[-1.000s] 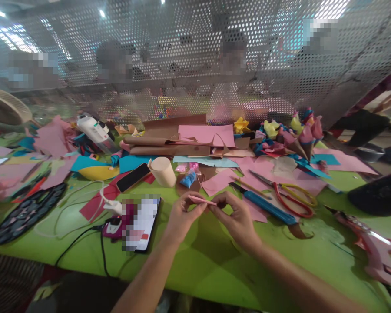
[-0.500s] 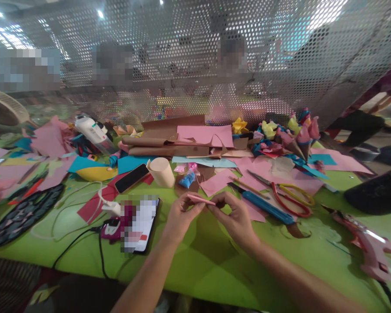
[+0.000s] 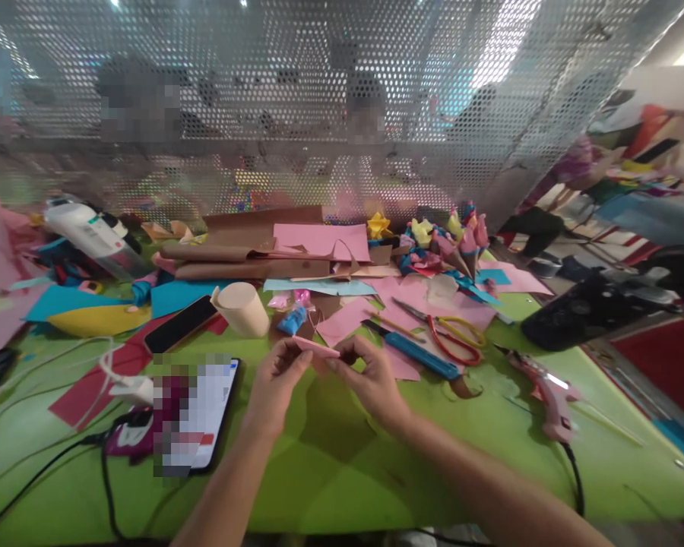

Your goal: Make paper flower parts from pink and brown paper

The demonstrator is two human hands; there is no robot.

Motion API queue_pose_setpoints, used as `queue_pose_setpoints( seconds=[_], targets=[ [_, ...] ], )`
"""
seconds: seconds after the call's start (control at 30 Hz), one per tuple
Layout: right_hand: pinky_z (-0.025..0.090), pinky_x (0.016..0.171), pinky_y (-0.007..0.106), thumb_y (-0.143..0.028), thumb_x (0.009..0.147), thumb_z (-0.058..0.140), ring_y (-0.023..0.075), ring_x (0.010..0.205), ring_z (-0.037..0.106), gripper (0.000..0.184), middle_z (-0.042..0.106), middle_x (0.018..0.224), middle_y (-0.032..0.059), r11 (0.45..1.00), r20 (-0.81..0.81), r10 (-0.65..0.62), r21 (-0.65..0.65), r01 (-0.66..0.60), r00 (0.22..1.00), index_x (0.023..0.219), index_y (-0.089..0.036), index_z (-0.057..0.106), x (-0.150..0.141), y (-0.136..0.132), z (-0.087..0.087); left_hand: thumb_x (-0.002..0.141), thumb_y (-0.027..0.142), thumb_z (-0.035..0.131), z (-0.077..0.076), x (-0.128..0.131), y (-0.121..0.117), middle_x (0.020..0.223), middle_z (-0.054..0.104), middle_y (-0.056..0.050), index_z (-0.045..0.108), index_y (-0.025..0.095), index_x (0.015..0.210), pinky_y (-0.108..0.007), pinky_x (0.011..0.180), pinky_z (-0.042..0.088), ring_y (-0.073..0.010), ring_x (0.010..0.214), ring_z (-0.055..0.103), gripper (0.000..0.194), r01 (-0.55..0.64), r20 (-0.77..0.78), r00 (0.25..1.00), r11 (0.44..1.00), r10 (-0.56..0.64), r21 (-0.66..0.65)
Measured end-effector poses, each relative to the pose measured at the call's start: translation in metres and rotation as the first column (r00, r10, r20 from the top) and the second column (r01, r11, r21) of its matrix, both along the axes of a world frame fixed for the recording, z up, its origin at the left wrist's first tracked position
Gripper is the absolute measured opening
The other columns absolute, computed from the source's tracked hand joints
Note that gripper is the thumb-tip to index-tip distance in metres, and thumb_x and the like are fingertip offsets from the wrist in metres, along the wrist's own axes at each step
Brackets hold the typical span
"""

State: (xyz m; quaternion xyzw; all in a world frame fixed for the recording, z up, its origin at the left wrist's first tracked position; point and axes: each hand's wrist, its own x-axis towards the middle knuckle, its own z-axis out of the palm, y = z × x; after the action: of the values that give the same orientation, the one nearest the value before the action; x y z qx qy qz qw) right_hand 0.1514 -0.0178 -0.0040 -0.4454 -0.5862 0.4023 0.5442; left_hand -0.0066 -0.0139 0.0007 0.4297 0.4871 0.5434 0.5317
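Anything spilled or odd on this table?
Possibly: a pale, irregular patch on the green tabletop, between the blue cutter and the pink glue gun, looks like spilled glue, though I can't confirm it. The held pink paper shows no obvious damage.

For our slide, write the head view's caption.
Left hand and right hand hold pink paper over a cluttered green table.
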Motion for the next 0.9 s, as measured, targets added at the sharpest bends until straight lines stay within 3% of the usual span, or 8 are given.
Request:
queue_pose_setpoints(
  seconds=[0.57,0.73,0.9],
  targets=[
    [0.044,0.059,0.025,-0.031,0.081,0.067,0.0147,0.065,0.055,0.015,0.061,0.070,0.0003,0.998,0.038,0.066,0.003,-0.066,0.997,0.074,-0.019,0.061,0.0003,-0.0002,-0.0008,0.064,0.039,0.083,-0.0060,-0.0031,0.0051,0.082,0.074,-0.003,0.073,0.017,0.084,-0.026,0.076,0.050,-0.0172,0.082,0.065,0.032,-0.009,0.133,0.991,0.995,0.022,-0.098],
    [0.042,0.058,0.025,-0.035,0.083,0.066,0.0141,0.063,0.053,0.020,0.059,0.068,-0.0002,0.999,0.039,0.035,0.013,-0.036,0.999,0.071,-0.019,0.061,-0.0008,0.0019,-0.0004,0.059,0.045,0.085,-0.0033,-0.0025,0.0062,0.083,0.074,-0.004,0.073,0.018,0.087,-0.027,0.077,0.051,-0.0180,0.082,0.065,0.041,-0.041,0.075,0.996,0.993,0.049,-0.110],
    [0.040,0.058,0.025,-0.036,0.082,0.065,0.0138,0.064,0.053,0.022,0.058,0.067,-0.0011,0.998,0.082,-0.037,0.048,0.033,0.996,0.068,-0.020,0.060,-0.0015,0.0060,-0.0018,0.054,0.053,0.085,0.0012,-0.0012,0.0084,0.083,0.074,-0.005,0.074,0.018,0.086,-0.033,0.080,0.054,-0.0242,0.087,0.067,0.049,-0.026,-0.056,0.998,0.995,0.020,-0.096]
  ],
)
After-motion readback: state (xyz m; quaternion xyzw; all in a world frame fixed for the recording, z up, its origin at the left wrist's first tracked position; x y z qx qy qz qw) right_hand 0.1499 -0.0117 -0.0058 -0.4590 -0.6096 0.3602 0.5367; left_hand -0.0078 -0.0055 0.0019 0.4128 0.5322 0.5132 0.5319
